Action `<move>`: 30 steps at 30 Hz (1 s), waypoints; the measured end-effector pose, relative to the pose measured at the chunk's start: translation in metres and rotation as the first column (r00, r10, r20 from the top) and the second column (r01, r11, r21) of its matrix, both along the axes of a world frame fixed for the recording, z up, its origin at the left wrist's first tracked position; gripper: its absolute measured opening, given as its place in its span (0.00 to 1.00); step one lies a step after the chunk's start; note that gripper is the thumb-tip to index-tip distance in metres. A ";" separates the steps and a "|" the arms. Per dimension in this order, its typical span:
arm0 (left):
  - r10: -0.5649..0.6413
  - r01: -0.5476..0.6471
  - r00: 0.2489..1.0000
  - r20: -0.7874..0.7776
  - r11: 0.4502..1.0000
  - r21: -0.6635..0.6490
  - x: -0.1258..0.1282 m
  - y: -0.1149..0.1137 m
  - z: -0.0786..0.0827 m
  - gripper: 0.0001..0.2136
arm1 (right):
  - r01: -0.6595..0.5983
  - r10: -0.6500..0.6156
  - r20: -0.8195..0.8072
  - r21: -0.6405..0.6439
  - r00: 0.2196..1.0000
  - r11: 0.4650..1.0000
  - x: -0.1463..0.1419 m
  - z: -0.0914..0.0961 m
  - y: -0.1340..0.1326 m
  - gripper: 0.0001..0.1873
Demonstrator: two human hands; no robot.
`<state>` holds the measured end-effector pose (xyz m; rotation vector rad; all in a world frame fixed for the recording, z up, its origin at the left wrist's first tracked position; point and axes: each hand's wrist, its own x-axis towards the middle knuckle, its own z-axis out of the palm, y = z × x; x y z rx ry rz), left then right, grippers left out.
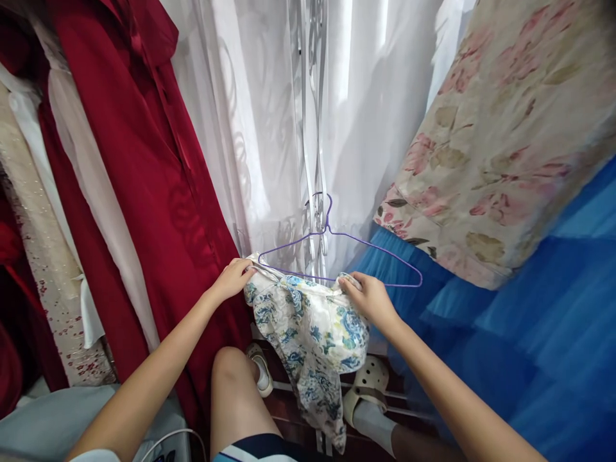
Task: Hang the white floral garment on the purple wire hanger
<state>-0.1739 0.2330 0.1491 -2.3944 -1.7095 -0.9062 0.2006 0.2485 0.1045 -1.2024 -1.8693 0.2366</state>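
A white garment with a blue floral print hangs down in front of me, its kind not plain from its folds. My left hand is closed on its upper left edge, thumb on top, close to one end of a thin purple clothes hanger. The opposite upper edge is pinched in my right hand, beside the hanger's lower bar. At the left the cloth meets the hanger's corner; the right corner sticks out bare past my right hand. The hook is up against a white metal stand.
Dark red dresses hang at the left. On the right are a pink floral dress and blue tulle. White curtains form the back. Below are my knee and beige clogs; a grey padded surface lies lower left.
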 end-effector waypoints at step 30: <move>-0.200 0.180 0.980 0.021 0.919 0.349 0.086 -0.001 0.029 0.12 | -0.104 0.079 -0.363 -0.048 0.928 0.993 0.092 0.007 -0.050 0.52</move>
